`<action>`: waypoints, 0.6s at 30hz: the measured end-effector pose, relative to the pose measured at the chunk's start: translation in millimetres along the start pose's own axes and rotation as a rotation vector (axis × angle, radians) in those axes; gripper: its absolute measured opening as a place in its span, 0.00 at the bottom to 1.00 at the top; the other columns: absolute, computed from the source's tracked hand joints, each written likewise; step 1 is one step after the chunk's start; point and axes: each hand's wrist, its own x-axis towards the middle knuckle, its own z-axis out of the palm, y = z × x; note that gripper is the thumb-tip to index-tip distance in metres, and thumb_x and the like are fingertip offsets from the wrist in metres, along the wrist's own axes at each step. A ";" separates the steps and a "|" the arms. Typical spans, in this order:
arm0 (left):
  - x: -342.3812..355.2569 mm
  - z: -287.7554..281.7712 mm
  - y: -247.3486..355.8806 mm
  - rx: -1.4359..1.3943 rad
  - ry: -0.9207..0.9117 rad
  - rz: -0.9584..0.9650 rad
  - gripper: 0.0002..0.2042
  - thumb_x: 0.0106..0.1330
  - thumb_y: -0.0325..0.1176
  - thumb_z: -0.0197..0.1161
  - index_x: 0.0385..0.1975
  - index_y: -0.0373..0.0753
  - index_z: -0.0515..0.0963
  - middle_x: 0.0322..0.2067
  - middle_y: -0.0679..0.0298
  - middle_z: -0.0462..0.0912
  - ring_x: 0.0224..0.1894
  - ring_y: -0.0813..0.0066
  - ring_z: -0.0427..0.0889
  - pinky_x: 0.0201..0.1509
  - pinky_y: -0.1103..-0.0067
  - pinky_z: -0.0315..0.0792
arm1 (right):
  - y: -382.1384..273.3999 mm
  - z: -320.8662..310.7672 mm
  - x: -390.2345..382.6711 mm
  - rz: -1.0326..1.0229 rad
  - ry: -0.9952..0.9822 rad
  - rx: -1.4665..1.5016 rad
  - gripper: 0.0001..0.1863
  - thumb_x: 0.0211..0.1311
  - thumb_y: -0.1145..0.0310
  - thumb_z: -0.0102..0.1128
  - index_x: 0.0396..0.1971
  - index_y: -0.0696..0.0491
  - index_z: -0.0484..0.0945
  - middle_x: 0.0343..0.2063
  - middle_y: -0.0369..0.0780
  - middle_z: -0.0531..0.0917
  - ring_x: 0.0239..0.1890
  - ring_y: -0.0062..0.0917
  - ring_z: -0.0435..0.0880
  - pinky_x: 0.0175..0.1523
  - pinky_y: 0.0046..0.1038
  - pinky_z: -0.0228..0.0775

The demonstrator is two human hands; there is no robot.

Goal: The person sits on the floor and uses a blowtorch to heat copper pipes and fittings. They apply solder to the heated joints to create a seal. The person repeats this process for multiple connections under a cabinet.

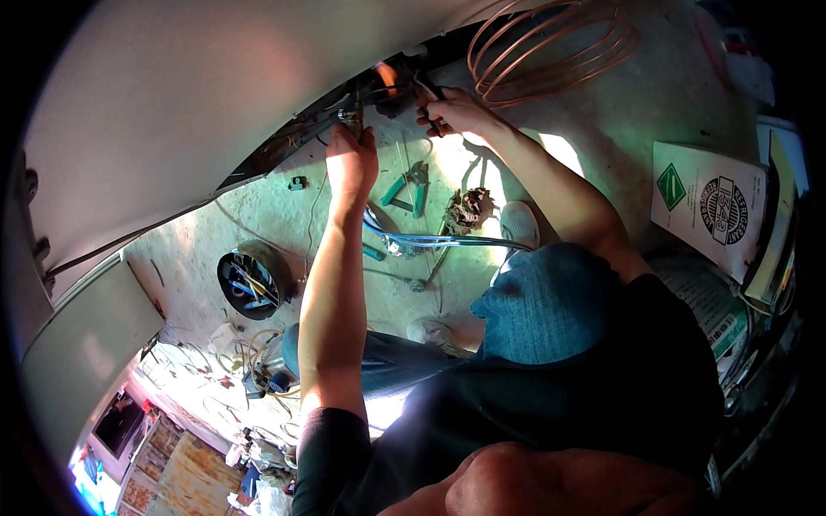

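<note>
Torch gripped in right hand, left hand pinching pipe

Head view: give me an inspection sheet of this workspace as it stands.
Surface: bare concrete floor, sunlit in patches.
Job's things: small flame at the pipework under the white appliance.
Clutter: green-handled pliers; round tub of tools; copper tubing coil; white printed carton.
Hands: left hand raised to the pipework; right hand grips a dark tool beside the flame.
Cables: blue hoses across the floor; loose wires by the tub.
Surroundings: person's jeans knee, shoe.
</note>
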 end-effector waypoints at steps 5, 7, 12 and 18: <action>0.8 -0.2 1.6 -0.006 -0.005 -0.013 0.18 0.67 0.39 0.65 0.38 0.28 0.69 0.30 0.36 0.82 0.35 0.32 0.82 0.38 0.51 0.76 | 1.0 -1.9 1.9 0.004 -0.003 0.000 0.19 0.61 0.76 0.52 0.53 0.58 0.75 0.47 0.41 0.81 0.51 0.27 0.84 0.49 0.31 0.83; 0.9 -0.3 0.5 -0.002 -0.007 -0.016 0.18 0.67 0.39 0.65 0.38 0.28 0.69 0.30 0.36 0.82 0.36 0.32 0.82 0.38 0.51 0.76 | 0.4 -1.4 1.1 0.003 -0.002 0.002 0.19 0.61 0.76 0.52 0.53 0.58 0.75 0.47 0.41 0.81 0.51 0.27 0.84 0.49 0.31 0.83; 0.6 -1.1 0.7 0.000 -0.013 -0.021 0.18 0.67 0.40 0.64 0.39 0.28 0.69 0.32 0.36 0.82 0.37 0.32 0.82 0.39 0.51 0.76 | 2.4 -2.7 2.6 -0.002 -0.005 0.013 0.18 0.61 0.76 0.53 0.52 0.58 0.75 0.46 0.42 0.81 0.50 0.27 0.84 0.47 0.31 0.84; -0.1 -3.2 3.8 -0.013 -0.023 -0.037 0.19 0.67 0.39 0.64 0.42 0.30 0.67 0.34 0.36 0.82 0.38 0.32 0.82 0.40 0.50 0.76 | 4.4 -2.8 3.1 -0.012 0.001 0.028 0.16 0.61 0.75 0.54 0.50 0.58 0.75 0.46 0.41 0.80 0.48 0.27 0.85 0.46 0.31 0.84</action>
